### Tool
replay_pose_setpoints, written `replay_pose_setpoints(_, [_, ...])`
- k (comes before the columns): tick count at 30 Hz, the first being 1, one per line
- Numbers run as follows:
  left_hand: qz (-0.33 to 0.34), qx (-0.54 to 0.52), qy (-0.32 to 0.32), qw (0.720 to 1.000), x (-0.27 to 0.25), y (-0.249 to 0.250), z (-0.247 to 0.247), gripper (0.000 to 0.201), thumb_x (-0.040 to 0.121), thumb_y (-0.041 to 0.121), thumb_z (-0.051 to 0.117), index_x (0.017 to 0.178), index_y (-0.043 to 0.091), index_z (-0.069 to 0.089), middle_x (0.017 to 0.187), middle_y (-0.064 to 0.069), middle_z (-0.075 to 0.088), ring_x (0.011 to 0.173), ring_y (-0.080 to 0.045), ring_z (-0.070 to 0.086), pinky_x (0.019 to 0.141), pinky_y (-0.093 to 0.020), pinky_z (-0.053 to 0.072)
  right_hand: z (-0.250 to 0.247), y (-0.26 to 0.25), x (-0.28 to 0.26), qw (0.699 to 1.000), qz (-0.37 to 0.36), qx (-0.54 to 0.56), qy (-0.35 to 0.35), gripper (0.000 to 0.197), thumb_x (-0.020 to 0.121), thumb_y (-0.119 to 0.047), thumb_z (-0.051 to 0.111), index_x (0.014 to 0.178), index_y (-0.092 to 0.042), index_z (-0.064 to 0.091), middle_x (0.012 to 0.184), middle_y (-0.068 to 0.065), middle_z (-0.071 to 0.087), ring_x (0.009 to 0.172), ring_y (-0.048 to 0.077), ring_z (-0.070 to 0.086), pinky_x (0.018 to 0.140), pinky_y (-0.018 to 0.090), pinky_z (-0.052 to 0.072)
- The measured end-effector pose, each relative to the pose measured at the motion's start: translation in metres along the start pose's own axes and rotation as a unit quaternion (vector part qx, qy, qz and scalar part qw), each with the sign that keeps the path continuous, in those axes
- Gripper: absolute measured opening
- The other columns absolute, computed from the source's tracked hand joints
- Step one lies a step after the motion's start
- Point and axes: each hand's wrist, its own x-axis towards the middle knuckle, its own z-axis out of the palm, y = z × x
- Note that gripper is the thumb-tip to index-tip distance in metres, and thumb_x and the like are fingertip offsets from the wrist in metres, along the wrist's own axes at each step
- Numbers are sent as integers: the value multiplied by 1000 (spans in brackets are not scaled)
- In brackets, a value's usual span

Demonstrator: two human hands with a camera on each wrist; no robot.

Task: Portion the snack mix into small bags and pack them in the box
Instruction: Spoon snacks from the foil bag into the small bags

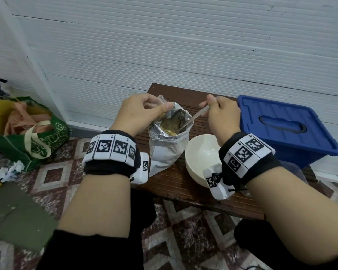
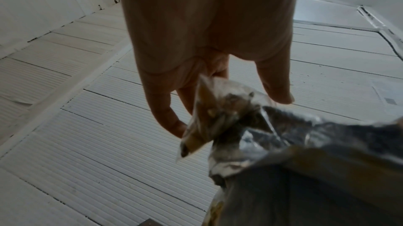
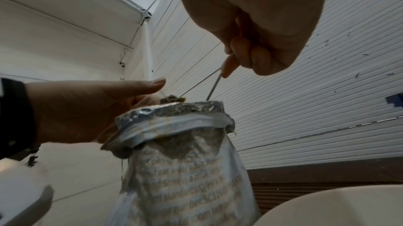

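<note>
Where it stands on the table, the foil bag is pinched at its rim by the left hand; the right hand grips a spoon dipped inside, beside a bowl and blue box.

Blurred, unreadable print on foil bag

The head camera looks down from high up at the dark brown wooden table by the white ribbed wall. Each wrist camera sits very close, low down, looking up along the fingers. All three views share the crinkly silver foil snack bag.
</note>
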Motion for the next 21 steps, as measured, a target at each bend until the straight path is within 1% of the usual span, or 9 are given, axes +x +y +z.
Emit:
replay_pose_setpoints(3, [6,7,6,1000,-1,1,-1,25,76,50,73,81,28,64,85,19,62,80,13,52,57,1,35,-2,1,5,998,47,30,35,35,100,-25,43,79,-13,68,62,-5,60,61,1,54,66,18,42])
replay_pose_setpoints(4, [8,6,10,1000,-1,0,-1,25,76,51,73,81,28,64,87,18,63,83,11,54,60,-2,36,-4,2,7,997,59,36,43,35,101,-25,42,80,-13,69,61,-4,60,62,1,53,65,17,42])
replay_pose_setpoints(6, [12,4,17,1000,-1,1,-2,26,75,52,73,81,28,65,88,16,64,85,9,55,64,-7,36,-7,2,9,995,77,41,56,36,101,-25,42,80,-13,68,61,-4,60,59,0,52,55,7,38])
replay_pose_setpoints(8, [14,3,21,1000,-2,2,-4,27,75,52,73,82,27,66,87,17,63,84,9,54,64,-7,36,-12,2,12,993,89,44,68,36,101,-25,41,77,-16,66,62,-3,59,57,1,50,49,3,35])
replay_pose_setpoints(11, [15,5,18,1000,-2,1,-7,31,74,53,74,85,25,68,88,16,65,85,9,55,66,-9,37,-20,-2,17,990,102,53,81,38,101,-23,41,73,-16,65,61,-4,59,61,0,50,51,3,35])
replay_pose_setpoints(13, [17,-1,17,1000,-1,-1,-8,35,71,53,76,88,22,71,90,12,68,90,3,60,73,-14,45,-25,-5,21,988,106,56,93,40,101,-23,41,69,-17,65,61,-4,59,61,0,50,54,4,35])
replay_pose_setpoints(18, [15,-2,-5,1000,-1,-4,-9,42,64,51,82,93,22,72,90,8,72,93,-6,66,87,-31,55,-36,-17,34,986,98,61,119,44,101,-22,41,61,-22,58,61,-5,58,59,2,51,65,16,43])
replay_pose_setpoints(19, [13,-3,-10,1000,-1,-3,-8,44,63,51,82,94,22,72,90,8,72,93,-6,66,88,-32,55,-38,-21,36,987,93,61,120,43,101,-23,41,62,-22,58,62,-5,58,58,3,52,65,15,43])
replay_pose_setpoints(21, [13,-7,-18,1000,-2,-1,-5,46,63,49,84,97,22,72,91,8,71,92,-5,66,86,-31,55,-38,-29,36,988,79,60,115,40,102,-23,40,69,-16,61,64,-4,58,56,1,52,54,4,38])
